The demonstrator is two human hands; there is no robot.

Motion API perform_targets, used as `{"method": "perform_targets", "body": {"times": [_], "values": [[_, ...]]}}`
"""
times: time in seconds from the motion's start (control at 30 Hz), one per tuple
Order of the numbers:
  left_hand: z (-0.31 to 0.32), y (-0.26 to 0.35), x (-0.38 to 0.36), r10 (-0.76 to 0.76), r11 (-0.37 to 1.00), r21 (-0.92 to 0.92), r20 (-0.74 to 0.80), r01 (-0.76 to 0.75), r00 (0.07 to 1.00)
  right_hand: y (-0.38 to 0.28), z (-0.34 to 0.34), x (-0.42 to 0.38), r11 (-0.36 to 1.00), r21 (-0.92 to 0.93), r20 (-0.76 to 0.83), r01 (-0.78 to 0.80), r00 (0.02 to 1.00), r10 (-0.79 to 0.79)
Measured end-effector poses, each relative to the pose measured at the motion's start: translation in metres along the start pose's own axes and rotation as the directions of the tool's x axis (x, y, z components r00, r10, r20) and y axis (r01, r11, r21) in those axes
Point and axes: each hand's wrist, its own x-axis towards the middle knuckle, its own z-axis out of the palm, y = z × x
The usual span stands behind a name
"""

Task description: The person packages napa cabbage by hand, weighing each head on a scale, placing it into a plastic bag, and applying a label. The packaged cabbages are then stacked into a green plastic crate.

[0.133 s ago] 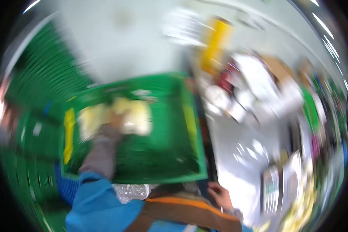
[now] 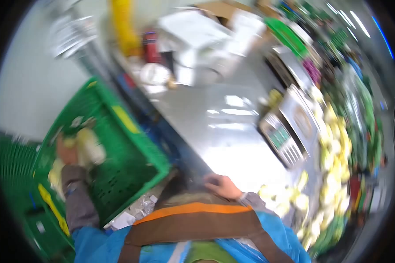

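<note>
A tilted green crate (image 2: 131, 144) on my left holds several pale, elongated vegetables that look like Chinese cabbages (image 2: 91, 147). My left hand (image 2: 67, 152) reaches down among them, its fingers closed around one cabbage (image 2: 69, 142); blur softens the fingertips. Another pale head (image 2: 56, 177) lies just left of my wrist. By the near edge of the metal table (image 2: 191, 109), my right hand (image 2: 226, 186) is loosely curled, with nothing visible in it.
A scale with a keypad (image 2: 283, 138) stands on the table. Pale yellow vegetables (image 2: 333, 153) are heaped along the right. Toward the back are white papers (image 2: 193, 28), a red object (image 2: 151, 46), a tape roll (image 2: 155, 73) and a yellow post (image 2: 125, 26). More green crates (image 2: 13, 162) stand left.
The view has swung right, so the crate appears farther left and tilted, and more of the table shows. My left hand stays at the cabbages; my right hand's fingers look more curled.
</note>
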Motion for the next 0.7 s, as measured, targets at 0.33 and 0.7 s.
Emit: {"method": "perform_targets", "body": {"times": [0.33, 0.7], "values": [[0.089, 0.197, -0.111, 0.246, 0.774, -0.013, 0.928, -0.633, 0.281, 0.127, 0.339, 0.059, 0.620, 0.760, -0.039, 0.196, 0.966, -0.257], [0.162, 0.090, -0.151, -0.265, 0.228, 0.471, 0.872, -0.853, 0.411, 0.522, 0.308, -0.010, 0.359, 0.927, -0.072, -0.112, 0.884, 0.462]]}}
